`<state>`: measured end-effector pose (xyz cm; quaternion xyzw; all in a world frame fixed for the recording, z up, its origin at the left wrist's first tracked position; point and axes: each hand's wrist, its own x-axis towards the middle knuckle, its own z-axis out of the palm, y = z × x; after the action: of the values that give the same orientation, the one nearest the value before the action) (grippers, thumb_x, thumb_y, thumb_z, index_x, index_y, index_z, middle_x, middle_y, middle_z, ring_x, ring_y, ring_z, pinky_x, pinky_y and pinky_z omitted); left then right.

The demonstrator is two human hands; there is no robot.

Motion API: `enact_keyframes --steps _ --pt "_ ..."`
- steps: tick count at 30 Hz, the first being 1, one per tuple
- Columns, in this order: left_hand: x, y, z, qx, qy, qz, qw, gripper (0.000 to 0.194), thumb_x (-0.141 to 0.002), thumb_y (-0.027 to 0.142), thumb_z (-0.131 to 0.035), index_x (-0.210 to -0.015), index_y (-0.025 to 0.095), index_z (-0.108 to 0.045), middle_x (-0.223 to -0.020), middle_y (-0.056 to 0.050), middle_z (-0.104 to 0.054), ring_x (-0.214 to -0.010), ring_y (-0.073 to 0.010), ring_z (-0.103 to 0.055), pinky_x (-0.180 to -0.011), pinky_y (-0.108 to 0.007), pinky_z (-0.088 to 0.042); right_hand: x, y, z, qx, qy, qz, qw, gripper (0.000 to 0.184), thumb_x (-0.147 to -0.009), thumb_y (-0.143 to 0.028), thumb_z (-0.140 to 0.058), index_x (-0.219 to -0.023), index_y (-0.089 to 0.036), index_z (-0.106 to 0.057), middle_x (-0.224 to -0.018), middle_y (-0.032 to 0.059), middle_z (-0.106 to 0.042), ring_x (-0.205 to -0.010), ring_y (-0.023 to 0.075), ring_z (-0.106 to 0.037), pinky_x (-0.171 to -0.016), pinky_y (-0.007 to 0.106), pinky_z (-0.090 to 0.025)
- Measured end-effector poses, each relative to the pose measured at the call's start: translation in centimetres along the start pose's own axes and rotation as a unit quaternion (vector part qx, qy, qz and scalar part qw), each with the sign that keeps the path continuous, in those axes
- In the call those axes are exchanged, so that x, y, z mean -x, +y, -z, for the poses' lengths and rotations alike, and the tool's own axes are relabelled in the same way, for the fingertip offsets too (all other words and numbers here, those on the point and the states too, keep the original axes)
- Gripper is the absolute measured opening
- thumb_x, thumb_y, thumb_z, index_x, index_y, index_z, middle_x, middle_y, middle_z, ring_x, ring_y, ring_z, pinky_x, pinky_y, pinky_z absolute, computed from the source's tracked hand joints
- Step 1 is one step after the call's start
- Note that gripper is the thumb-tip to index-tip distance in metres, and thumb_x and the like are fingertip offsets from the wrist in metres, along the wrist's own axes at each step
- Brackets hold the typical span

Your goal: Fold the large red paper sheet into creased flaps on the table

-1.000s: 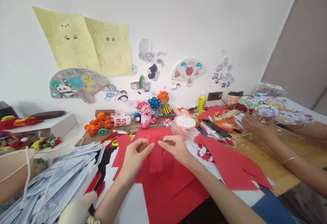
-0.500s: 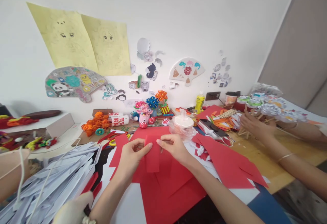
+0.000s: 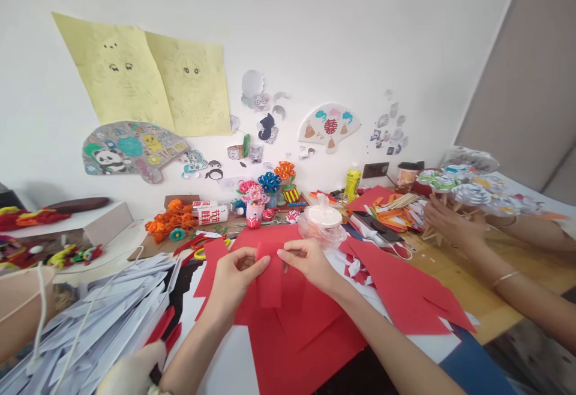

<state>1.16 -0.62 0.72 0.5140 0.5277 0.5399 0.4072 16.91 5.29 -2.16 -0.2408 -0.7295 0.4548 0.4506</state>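
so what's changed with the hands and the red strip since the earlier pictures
Hardly anything: the whole view has shifted slightly, and nothing has visibly been taken hold of or let go. The left hand and right hand stay at the upper part of the red paper strip. The red sheets below and yellow bottle behind look as before.

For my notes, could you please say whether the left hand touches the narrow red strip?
Touching: in the head view, the left hand holds the red strip, thumb over its front.
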Motion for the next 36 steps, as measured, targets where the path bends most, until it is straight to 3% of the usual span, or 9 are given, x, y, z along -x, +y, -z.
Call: enact_keyframes --steps 14,21,29,36 --pt "-0.47 -0.48 0.28 -0.032 -0.015 -0.001 0.999 0.029 -0.062 0.042 -0.069 -0.065 0.015 -0.061 -0.060 0.002 -0.054 -0.057 -0.0095 -0.046 -0.051 -0.019 -0.036 0.01 0.02 0.00 -0.007 0.002 -0.009 1.000 0.034 -0.080 -0.043 -0.055 -0.061 -0.015 -0.058 -0.056 0.0003 -0.057 -0.056 0.0133 -0.054 -0.057 0.024 -0.043" --pt "-0.45 -0.40 0.43 -0.012 0.014 -0.021 1.000 0.031 -0.066 0.045 -0.066 -0.076 0.015 -0.064 -0.072 -0.001 -0.060 -0.058 -0.0092 -0.046 -0.049 -0.019 -0.036 0.06 0.08 -0.12 -0.016 -0.004 -0.027 1.000 0.034 -0.079 -0.043 -0.057 -0.062 -0.014 -0.062 -0.058 0.0010 -0.059 -0.056 0.0131 -0.055 -0.056 0.024 -0.044" --pt "-0.57 -0.58 0.56 -0.031 0.012 -0.032 0.999 0.032 -0.068 0.046 -0.064 -0.074 0.015 -0.064 -0.067 -0.001 -0.059 -0.057 -0.0104 -0.047 -0.050 -0.020 -0.037 0.10 -0.09 -0.21 -0.018 -0.009 -0.025 0.999 0.036 -0.080 -0.044 -0.056 -0.063 -0.014 -0.063 -0.058 0.0012 -0.061 -0.054 0.0132 -0.056 -0.055 0.025 -0.044" --pt "-0.67 -0.73 0.71 -0.086 0.025 -0.095 0.992 0.028 -0.074 0.043 -0.059 -0.066 0.016 -0.060 -0.064 0.002 -0.056 -0.059 -0.0099 -0.044 -0.052 -0.019 -0.035 0.10 -0.02 -0.08 -0.015 -0.020 -0.025 0.999 0.036 -0.080 -0.045 -0.055 -0.063 -0.014 -0.063 -0.056 0.0011 -0.061 -0.052 0.0131 -0.056 -0.054 0.025 -0.044"
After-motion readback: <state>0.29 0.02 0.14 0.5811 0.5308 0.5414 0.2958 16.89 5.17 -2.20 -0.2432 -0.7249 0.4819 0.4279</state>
